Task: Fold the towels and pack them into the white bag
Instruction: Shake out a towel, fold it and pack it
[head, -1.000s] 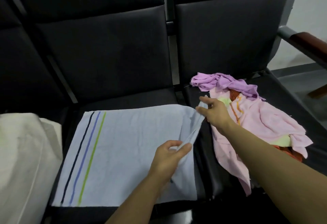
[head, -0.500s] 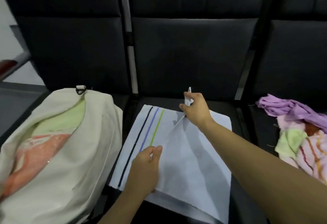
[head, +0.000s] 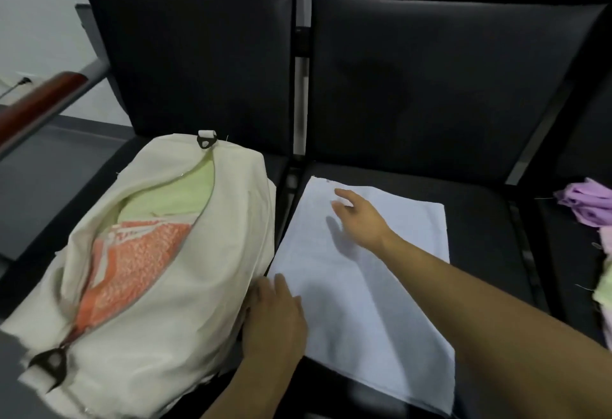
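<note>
A row of black padded seats (head: 430,104) fills the view. On the left seat lies the white bag (head: 205,269), its zip open, and inside it are a light green towel (head: 172,200) and an orange patterned towel (head: 132,263). On the middle seat, touching the bag's side, lies a pale blue towel (head: 381,319), folded over and flat. The right hand (head: 359,219) is on its far part with fingers spread and straight, holding nothing. The left hand (head: 273,316) lies flat on the near left edge, fingers straight, beside the bag. At the far right edge is a pile of purple and pink towels (head: 586,203).
</note>
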Available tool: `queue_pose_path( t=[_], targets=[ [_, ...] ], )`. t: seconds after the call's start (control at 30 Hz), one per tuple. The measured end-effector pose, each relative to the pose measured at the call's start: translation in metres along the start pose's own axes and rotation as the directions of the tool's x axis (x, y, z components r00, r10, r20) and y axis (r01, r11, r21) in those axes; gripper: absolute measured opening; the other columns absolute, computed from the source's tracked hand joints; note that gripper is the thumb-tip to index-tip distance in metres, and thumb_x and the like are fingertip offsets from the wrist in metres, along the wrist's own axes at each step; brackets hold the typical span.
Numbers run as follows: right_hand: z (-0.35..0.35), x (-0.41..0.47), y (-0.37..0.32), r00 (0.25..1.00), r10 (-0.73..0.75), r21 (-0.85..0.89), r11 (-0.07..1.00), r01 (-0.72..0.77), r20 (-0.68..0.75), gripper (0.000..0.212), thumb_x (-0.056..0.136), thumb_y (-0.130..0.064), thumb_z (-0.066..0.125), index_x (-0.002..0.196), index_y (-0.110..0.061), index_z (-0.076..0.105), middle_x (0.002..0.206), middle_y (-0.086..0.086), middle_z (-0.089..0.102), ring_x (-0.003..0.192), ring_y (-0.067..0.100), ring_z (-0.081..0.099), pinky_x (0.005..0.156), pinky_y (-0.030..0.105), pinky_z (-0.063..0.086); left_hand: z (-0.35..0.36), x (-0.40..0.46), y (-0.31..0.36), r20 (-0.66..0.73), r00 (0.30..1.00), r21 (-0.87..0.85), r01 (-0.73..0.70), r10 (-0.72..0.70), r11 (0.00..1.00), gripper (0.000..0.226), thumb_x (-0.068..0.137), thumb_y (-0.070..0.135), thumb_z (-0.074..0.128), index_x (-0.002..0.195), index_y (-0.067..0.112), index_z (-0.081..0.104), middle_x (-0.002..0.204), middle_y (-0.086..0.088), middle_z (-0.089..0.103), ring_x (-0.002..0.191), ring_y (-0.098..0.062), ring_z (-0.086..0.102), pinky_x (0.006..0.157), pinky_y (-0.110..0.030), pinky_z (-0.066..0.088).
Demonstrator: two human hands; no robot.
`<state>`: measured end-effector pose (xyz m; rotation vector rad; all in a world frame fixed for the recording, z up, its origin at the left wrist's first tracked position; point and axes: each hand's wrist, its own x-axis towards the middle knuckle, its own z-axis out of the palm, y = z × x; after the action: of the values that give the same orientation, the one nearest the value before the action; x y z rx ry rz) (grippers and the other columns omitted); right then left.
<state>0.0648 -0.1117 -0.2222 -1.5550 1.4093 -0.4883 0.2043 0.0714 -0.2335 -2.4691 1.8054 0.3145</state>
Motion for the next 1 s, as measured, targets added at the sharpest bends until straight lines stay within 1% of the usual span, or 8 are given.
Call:
queue_pose_path(
  t=[0.1, 0.23, 0.37, 0.67, 0.77, 0.87, 0.93, 1.0],
  targets=[
    [-0.021, -0.053, 0.048, 0.984, -0.059, -0.189, 0.982, 0.026, -0.168, 0.042, 0.107, -0.034, 0.043, 0.146, -0.021, 0.048, 0.158, -0.003, 0.038, 0.144, 0.019, 0.038, 0.117, 0.030, 0.030, 0.014, -0.005, 0.017, 0.191, 0.956, -0.095, -0.209, 0.224, 0.973, 0.062, 0.108, 0.046, 0.027, 0.162, 0.020, 0.009, 0.170, -0.011, -0.002, 0.157, -0.029, 0.000, 0.126, -0.043, 0.009],
    [-0.032, -0.123, 0.114, 0.985, -0.071, -0.530, 0.847, -0.024, -0.158, 0.060, 0.105, -0.054, 0.019, 0.158, -0.027, 0.026, 0.169, -0.001, 0.008, 0.156, 0.020, 0.008, 0.126, 0.037, 0.012, 0.030, -0.012, 0.029, 0.319, 0.896, -0.097, -0.295, 0.310, 0.951, 0.071, 0.106, 0.056, 0.020, 0.159, 0.031, -0.020, 0.163, -0.002, -0.035, 0.152, -0.026, -0.028, 0.124, -0.055, -0.008],
    [-0.051, -0.154, 0.159, 0.996, -0.001, -0.756, 0.651, -0.071, -0.094, 0.063, 0.101, -0.063, 0.004, 0.154, -0.040, -0.022, 0.160, -0.011, -0.033, 0.148, 0.013, -0.031, 0.121, 0.033, -0.017, 0.036, -0.020, 0.052, 0.321, 0.910, -0.076, -0.252, 0.263, 0.965, 0.067, 0.107, 0.054, 0.017, 0.156, 0.038, -0.025, 0.159, 0.001, -0.041, 0.151, -0.025, -0.030, 0.121, -0.063, -0.007],
    [-0.150, -0.157, 0.199, 0.999, 0.045, -0.850, 0.526, -0.010, 0.016, 0.075, 0.082, -0.076, -0.020, 0.148, -0.043, -0.033, 0.156, -0.014, -0.040, 0.147, 0.012, -0.031, 0.126, 0.038, -0.003, 0.029, -0.056, 0.115, 0.340, 0.858, -0.030, -0.399, 0.385, 0.916, 0.072, 0.103, 0.060, 0.030, 0.160, 0.036, -0.007, 0.168, -0.002, -0.009, 0.154, -0.029, 0.001, 0.115, -0.061, 0.020],
    [-0.168, -0.160, 0.204, 0.996, 0.045, -0.831, 0.555, 0.041, 0.080, 0.079, 0.081, -0.083, -0.012, 0.150, -0.047, -0.026, 0.160, -0.012, -0.034, 0.150, 0.015, -0.027, 0.126, 0.039, 0.002, 0.018, -0.047, 0.120, 0.227, 0.896, -0.100, -0.368, 0.381, 0.925, 0.060, 0.101, 0.060, 0.038, 0.152, 0.029, 0.031, 0.151, -0.002, 0.029, 0.138, -0.024, 0.032, 0.105, -0.045, 0.040],
    [-0.171, -0.159, 0.206, 0.985, -0.017, -0.578, 0.811, -0.086, -0.170, 0.082, 0.091, -0.069, 0.048, 0.159, -0.033, 0.021, 0.169, 0.008, 0.004, 0.156, 0.029, 0.005, 0.124, 0.044, 0.017, 0.008, -0.015, 0.115, 0.000, 0.990, -0.280, -0.139, 0.144, 0.950, 0.053, 0.097, 0.053, 0.054, 0.135, 0.016, 0.051, 0.132, -0.008, 0.046, 0.121, -0.029, 0.046, 0.097, -0.041, 0.044],
    [-0.178, -0.159, 0.203, 0.885, 0.120, -0.251, 0.934, -0.254, -0.451, 0.071, 0.086, -0.037, 0.075, 0.147, -0.015, 0.046, 0.149, 0.017, 0.044, 0.135, 0.034, 0.045, 0.113, 0.044, 0.038, 0.000, 0.011, 0.111, 0.066, 0.993, -0.406, 0.117, -0.098, 0.907, 0.071, 0.092, 0.051, 0.065, 0.141, 0.006, 0.041, 0.139, -0.016, 0.039, 0.127, -0.037, 0.042, 0.098, -0.046, 0.044],
    [-0.184, -0.162, 0.195, 0.803, 0.356, 0.043, 0.923, -0.383, -0.477, 0.044, 0.086, -0.026, 0.075, 0.122, -0.007, 0.058, 0.110, 0.012, 0.066, 0.096, 0.029, 0.064, 0.087, 0.042, 0.053, -0.006, 0.032, 0.110, 0.299, 0.919, -0.444, 0.371, -0.255, 0.816, 0.098, 0.086, 0.055, 0.072, 0.151, 0.002, 0.021, 0.152, -0.019, 0.027, 0.137, -0.039, 0.035, 0.104, -0.049, 0.042]
  ],
)
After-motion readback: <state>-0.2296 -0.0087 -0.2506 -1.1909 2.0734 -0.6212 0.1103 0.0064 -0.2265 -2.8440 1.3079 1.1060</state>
